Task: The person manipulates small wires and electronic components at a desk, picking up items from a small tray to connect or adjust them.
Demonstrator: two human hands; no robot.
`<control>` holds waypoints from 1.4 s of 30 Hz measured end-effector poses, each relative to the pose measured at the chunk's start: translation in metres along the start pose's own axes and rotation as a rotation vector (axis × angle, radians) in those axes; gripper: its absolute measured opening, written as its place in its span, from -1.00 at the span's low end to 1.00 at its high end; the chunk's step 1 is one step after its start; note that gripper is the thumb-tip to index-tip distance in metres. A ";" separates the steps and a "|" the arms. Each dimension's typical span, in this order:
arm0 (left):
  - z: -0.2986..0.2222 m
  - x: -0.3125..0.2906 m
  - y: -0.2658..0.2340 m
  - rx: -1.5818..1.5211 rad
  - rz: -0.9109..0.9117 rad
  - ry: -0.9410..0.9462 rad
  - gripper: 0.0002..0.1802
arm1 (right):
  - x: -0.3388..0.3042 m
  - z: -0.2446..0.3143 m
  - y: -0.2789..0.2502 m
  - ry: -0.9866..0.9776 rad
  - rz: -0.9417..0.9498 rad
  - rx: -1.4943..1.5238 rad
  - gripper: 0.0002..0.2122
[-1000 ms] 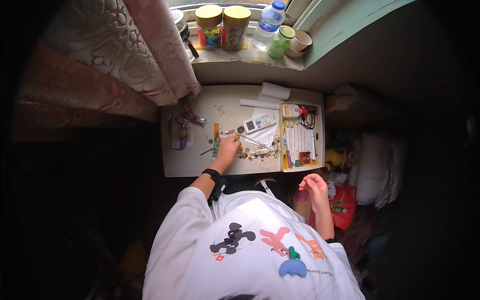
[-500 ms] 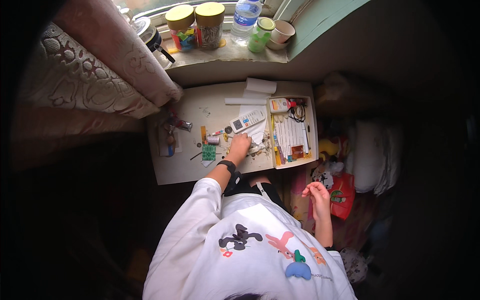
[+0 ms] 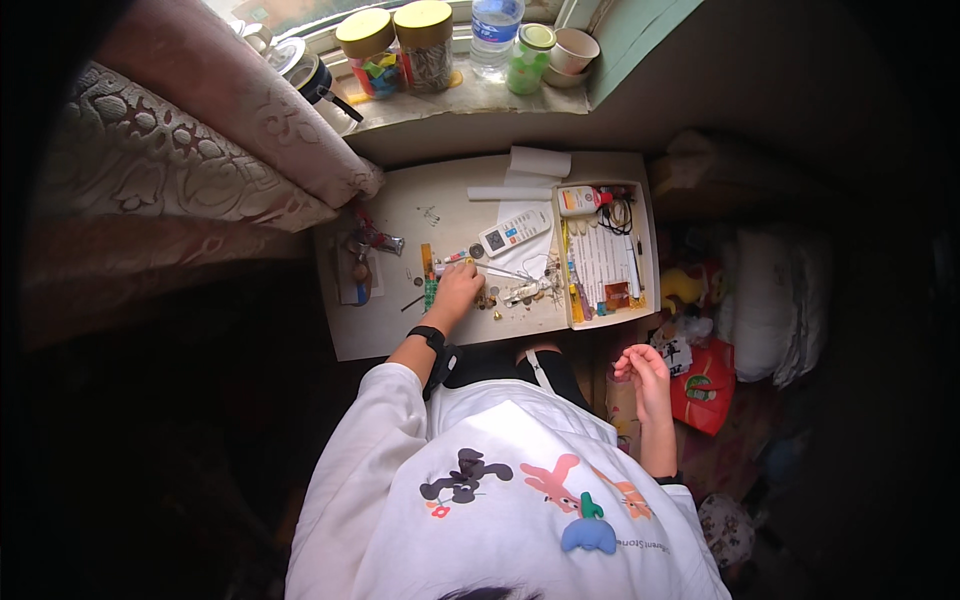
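Observation:
My left hand [image 3: 458,291] reaches over the cream table, palm down, fingers bent together among small items. It partly covers a green patterned square [image 3: 430,294] and a small spool [image 3: 443,268]; whatever its fingertips pinch is hidden. Just beyond it lie a dark round disc [image 3: 476,251] and a white remote control [image 3: 512,233]. Right of that hand is a scatter of small metal bits [image 3: 535,290]. My right hand [image 3: 646,378] is raised off the table's near right side, fingers curled and thumb drawn in; anything between them is too small to make out.
An open shallow box [image 3: 650,265] on the table's right holds a white bottle [image 3: 580,201], black cord and pens. Paper [image 3: 540,162] lies at the back. Jars [image 3: 424,50], a water bottle [image 3: 495,40] and cups line the windowsill. A curtain [image 3: 240,110] hangs left; bags [image 3: 705,390] sit right.
My left hand has moved left across the table, off the metal bits and onto the spool and green square. My right hand stays raised with curled fingers. The whole view has shifted slightly.

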State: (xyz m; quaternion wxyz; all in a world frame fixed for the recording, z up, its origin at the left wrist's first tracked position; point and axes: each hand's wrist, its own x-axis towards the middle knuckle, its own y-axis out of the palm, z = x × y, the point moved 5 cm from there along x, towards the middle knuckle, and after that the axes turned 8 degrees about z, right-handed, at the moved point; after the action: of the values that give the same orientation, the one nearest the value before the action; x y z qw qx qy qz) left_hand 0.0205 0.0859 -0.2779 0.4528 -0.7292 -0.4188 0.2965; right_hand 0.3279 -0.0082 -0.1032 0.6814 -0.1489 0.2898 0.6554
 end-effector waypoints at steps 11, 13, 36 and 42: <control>0.013 -0.005 -0.028 -0.730 -0.149 -0.278 -0.90 | 0.007 -0.010 0.001 -0.017 0.038 0.021 -0.91; 0.005 -0.004 -0.042 -0.794 -0.165 -0.310 -0.90 | 0.013 -0.008 0.009 -0.010 0.097 0.035 -0.89; -0.248 0.096 -0.148 -0.460 0.175 0.327 -0.82 | 0.056 0.039 -0.032 -0.325 0.342 0.058 -0.64; -0.280 0.116 -0.057 -1.269 0.512 0.143 -0.65 | 0.049 0.055 -0.078 -0.390 0.339 0.030 -0.68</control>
State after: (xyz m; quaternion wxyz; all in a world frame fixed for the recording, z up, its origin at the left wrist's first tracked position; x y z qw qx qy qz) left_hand 0.2827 0.0866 -0.1162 -0.1198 -0.9470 -0.2949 0.0426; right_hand 0.4142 0.0561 -0.1026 0.6070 0.0410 0.1835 0.7721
